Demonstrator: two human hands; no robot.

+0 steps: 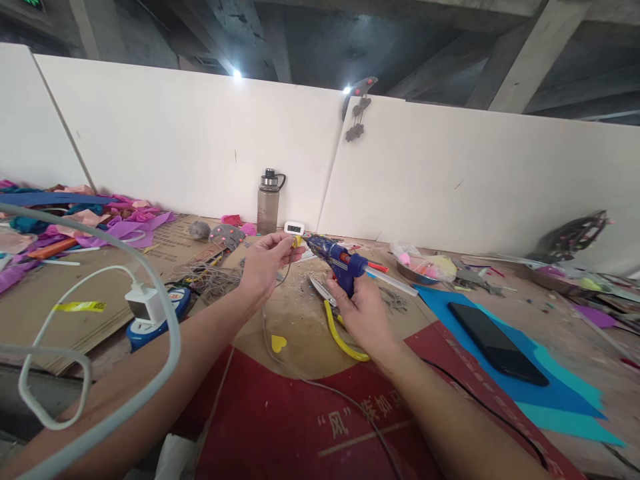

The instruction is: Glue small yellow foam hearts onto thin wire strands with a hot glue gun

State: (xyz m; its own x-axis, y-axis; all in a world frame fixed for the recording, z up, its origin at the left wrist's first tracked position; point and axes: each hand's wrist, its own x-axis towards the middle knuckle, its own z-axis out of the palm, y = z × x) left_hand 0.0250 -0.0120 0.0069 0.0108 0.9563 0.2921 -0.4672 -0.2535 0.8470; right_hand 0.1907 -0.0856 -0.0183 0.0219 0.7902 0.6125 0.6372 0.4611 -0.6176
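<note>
My right hand [364, 313] is closed round the grip of a blue glue gun [337, 261], whose nozzle points left toward my other hand. My left hand [265, 263] pinches a small yellow piece [296, 241] right at the nozzle tip, with a thin wire hanging down from it. A yellow felt heart [278, 343] lies on the cardboard below the hands. Yellow-handled scissors [336, 327] lie under my right hand.
A grey water bottle [269, 200] and a small white timer [294, 228] stand by the white partition. A black phone [495, 343] lies on blue felt [550, 393] at right. A power strip with white charger [150, 310] sits left, and felt scraps [75, 220] are piled at far left.
</note>
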